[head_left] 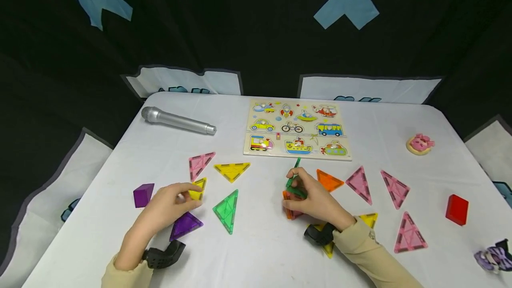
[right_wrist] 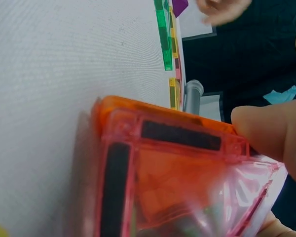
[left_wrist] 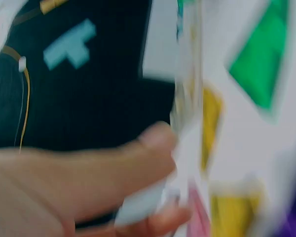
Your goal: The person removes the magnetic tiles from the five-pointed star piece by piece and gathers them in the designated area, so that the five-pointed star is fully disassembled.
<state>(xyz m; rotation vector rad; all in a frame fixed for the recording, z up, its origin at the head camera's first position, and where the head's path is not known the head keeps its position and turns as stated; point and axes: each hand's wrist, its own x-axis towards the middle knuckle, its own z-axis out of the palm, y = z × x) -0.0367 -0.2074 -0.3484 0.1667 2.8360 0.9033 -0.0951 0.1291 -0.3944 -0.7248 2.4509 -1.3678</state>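
Note:
My right hand [head_left: 320, 199] pinches translucent triangular magnetic tiles standing on edge near the table's middle. An orange tile [head_left: 286, 206] and a green tile [head_left: 295, 186] show beside its fingers; in the right wrist view, a pink tile [right_wrist: 121, 163] covers much of the orange one. My left hand [head_left: 168, 203] reaches over the left side, thumb and fingers apart around a small yellow triangle tile [head_left: 197, 189] that they partly overlap. Under that hand's near side lies a purple triangle tile [head_left: 185, 226]. A green triangle tile [head_left: 226, 211] lies to its right.
A wooden vehicle puzzle board [head_left: 280, 146] lies at the back, a silver microphone [head_left: 180, 122] to its left. Several pink tiles [head_left: 410, 234], a red block [head_left: 457, 210] and a pig figure [head_left: 421, 143] are on the right. A purple block [head_left: 143, 195] sits at left.

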